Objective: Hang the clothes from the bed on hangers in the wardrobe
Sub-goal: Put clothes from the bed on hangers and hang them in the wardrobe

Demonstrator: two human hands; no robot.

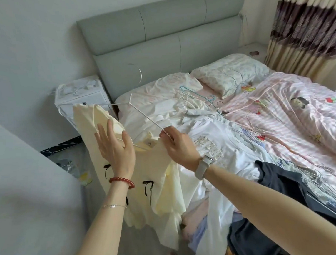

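**A cream top going onto a white hanger**

We see the left hand point(114, 149) flat and spread, fingers straight, pressing against the cream top point(146, 178) near its shoulder. The right hand point(178, 146) pinches the top's neckline together with one arm of the white hanger point(143, 113) — fingers curled tight around both. The hanger sits tilted, its hook point(136, 71) up toward the grey headboard point(159, 31), its far shoulder tucked inside the top's sleeve. The top hangs off the near edge of the bed point(278, 122), black bows on its front.

On the bed beside the right hand lies a white shirt point(212, 140), with a dark garment point(281, 180) nearer us. More hangers point(198, 93) lie loose by the pillow point(228, 72) — some blue, some white. A white nightstand point(81, 96) stands left of the headboard.
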